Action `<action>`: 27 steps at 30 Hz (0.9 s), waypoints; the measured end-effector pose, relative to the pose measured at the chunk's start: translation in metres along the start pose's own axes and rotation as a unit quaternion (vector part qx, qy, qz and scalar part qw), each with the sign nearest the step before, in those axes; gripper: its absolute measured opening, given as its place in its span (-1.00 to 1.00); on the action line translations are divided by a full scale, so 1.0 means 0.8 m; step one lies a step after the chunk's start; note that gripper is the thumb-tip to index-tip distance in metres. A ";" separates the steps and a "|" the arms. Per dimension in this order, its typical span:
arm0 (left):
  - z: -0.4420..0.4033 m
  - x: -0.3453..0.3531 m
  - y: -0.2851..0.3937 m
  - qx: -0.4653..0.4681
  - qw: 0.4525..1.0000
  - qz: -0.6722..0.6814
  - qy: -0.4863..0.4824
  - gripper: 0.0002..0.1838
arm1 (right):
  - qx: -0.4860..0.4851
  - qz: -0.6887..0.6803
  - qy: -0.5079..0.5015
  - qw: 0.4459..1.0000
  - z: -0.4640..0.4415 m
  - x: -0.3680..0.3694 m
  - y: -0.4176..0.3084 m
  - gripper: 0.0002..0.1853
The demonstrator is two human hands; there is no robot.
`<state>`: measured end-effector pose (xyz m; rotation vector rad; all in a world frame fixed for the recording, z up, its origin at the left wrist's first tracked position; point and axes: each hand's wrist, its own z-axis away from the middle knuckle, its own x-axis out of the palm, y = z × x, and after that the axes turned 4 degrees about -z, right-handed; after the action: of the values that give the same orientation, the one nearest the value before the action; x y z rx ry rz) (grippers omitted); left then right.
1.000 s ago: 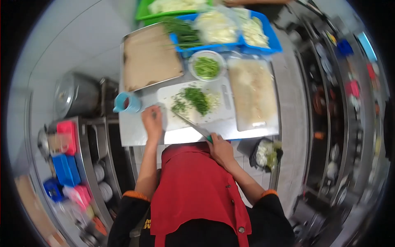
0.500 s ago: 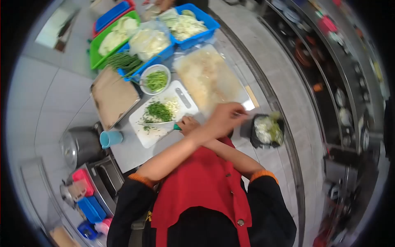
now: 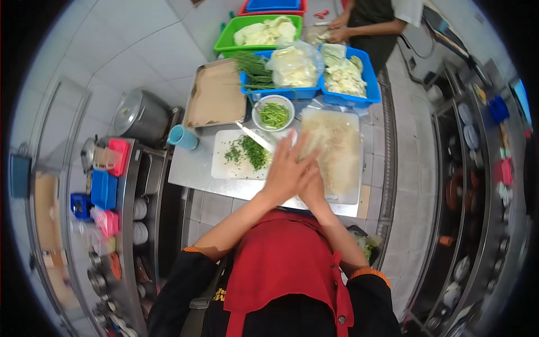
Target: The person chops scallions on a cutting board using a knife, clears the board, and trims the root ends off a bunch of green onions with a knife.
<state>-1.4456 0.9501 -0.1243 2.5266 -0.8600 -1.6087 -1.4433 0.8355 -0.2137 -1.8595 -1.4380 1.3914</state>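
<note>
Two overlapping hands, one knife, two boards

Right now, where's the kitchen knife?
In the head view, just left of centre, the knife slants between the white bowl and the chopped green herbs, its handle hidden behind the left hand.

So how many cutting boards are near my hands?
2: a white board under the chopped greens, and another board to its right. Others may be hidden.

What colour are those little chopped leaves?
Green; the chopped leaves show best in the head view.
</note>
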 end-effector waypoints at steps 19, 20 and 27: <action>0.094 -0.185 -0.437 -0.258 0.946 -0.194 0.038 -0.31 | 0.063 0.054 -0.036 0.996 -0.119 0.081 -0.040 -0.67; 0.116 -0.201 -0.449 -0.281 0.954 -0.082 0.060 -0.20 | 0.076 0.054 -0.015 0.996 -0.095 0.078 -0.041 -0.68; 0.170 -0.188 -0.465 -0.343 0.933 0.101 -0.030 0.28 | 0.259 0.172 0.114 0.944 0.089 0.025 -0.030 -0.67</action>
<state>-1.4460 1.3707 -0.1763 1.8508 -0.4239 -1.5649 -1.5182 0.8453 -0.2338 -1.8793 -0.5712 1.4674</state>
